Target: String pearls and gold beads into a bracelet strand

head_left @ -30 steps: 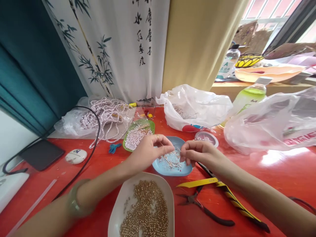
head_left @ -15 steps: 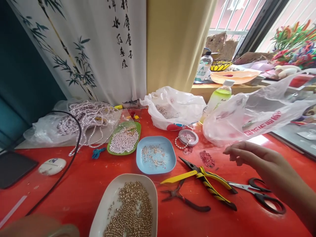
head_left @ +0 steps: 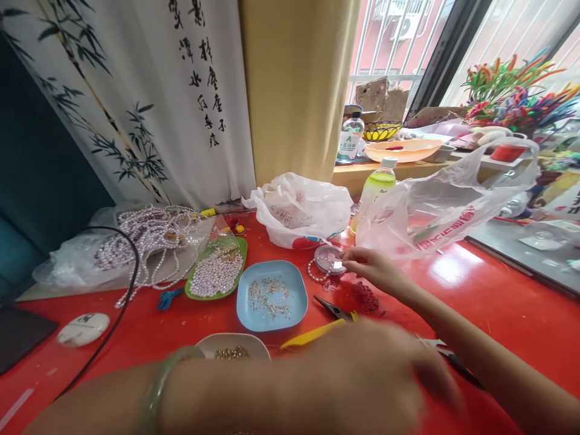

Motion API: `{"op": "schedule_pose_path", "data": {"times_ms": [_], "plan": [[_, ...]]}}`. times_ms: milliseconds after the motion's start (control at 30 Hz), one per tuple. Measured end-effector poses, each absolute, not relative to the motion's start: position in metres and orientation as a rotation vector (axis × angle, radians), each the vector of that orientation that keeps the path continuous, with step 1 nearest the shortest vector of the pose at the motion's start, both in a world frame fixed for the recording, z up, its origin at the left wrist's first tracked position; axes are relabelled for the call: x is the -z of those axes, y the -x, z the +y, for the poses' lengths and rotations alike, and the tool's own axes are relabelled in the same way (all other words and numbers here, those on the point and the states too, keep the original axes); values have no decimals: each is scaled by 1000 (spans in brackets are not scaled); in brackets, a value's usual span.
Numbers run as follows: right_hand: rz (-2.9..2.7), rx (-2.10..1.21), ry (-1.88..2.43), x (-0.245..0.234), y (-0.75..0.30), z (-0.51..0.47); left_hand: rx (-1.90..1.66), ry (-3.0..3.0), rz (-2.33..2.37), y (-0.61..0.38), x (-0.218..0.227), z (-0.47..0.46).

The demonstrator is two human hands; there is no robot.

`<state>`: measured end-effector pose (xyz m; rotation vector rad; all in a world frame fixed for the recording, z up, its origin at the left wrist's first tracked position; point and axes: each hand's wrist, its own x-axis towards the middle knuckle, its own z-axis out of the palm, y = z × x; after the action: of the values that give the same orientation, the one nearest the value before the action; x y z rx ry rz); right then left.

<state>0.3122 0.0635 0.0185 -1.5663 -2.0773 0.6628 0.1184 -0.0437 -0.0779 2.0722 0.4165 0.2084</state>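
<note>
My left arm, wearing a pale green bangle [head_left: 158,386], reaches across the front. My left hand [head_left: 385,374] is smeared by motion above the scissors [head_left: 457,362] and yellow-handled pliers [head_left: 335,309], hiding much of both. At the right edge of a round spool [head_left: 327,261], my right hand [head_left: 369,266] has its fingertips drawn together; what they hold, if anything, is too small to make out. A short pearl bead strand [head_left: 315,275] curves against the spool. Between the pliers and my right forearm lies a pile of small red pieces [head_left: 365,297].
A blue tray [head_left: 272,322] holds small metal pins. Pearl beads fill a green tray [head_left: 194,289]; gold beads lie in a cream tray [head_left: 206,344], partly hidden by my left arm. Plastic bags [head_left: 301,208] and a bottle [head_left: 378,181] stand behind. A black cable [head_left: 135,260] curves at left.
My left hand has swung from the lower left across to the right, over the tools. My right hand has moved left to the spool. The camera view has shifted slightly.
</note>
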Motion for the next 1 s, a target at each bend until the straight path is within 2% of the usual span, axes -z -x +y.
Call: {"op": "schedule_pose_path", "data": {"times_ms": [100, 167, 233, 400, 500, 733, 1000], "plan": [[-2203, -733, 1488, -17, -310, 83, -605, -1922, 804, -126, -46, 44], [-2280, -769, 1438, -17, -307, 89, -682, -1820, 977, -119, -81, 72], [-2317, -782, 1414, -18, -304, 91, -717, -1742, 1024, -107, -81, 80], [-2291, -830, 1387, -24, -302, 91, -715, -1665, 1027, -83, -47, 81], [-2244, -914, 1388, -31, -301, 87, -724, -1658, 1043, -81, -45, 87], [-2023, -1318, 1184, -50, -281, 74, -842, -1741, 886, -88, -50, 92], [-2036, -1293, 1147, -55, -256, 66, -443, -1738, 863, -75, -47, 95]]}}
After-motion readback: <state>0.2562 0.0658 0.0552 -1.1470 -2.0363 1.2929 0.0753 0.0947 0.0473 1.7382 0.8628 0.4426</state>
